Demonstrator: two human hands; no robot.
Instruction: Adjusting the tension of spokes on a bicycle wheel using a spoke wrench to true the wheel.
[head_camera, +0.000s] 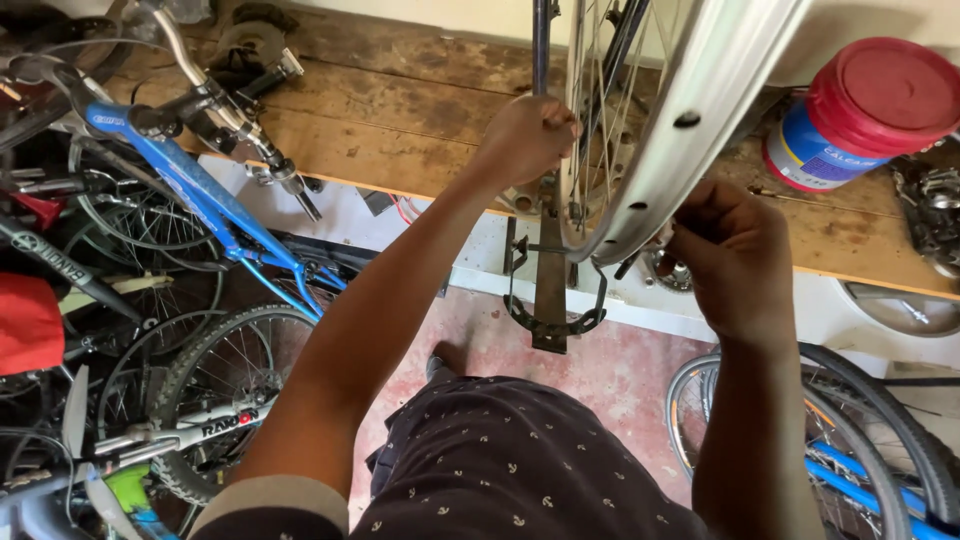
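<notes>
bench: worn wooden workbench (380, 120) running beyond the hands
floor: reddish concrete (590, 375) below them
wall: pale, behind bench
light: soft daylight

Silver wheel rim (700, 110), red-lidded can (860, 115)

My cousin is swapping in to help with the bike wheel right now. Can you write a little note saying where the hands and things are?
Left hand: closed among the spokes near the hub, beside the upright metal stand.
Right hand: closed at the silver rim, low on its edge; whether it holds a small tool cannot be seen.
The bare rim, no tyre on it, sits upright in the stand by the wooden bench. A red-lidded can lies on the bench to the right.
Done: wheel mounted in the stand.
Left: work at the rim is under way; its progress cannot be judged.
</notes>
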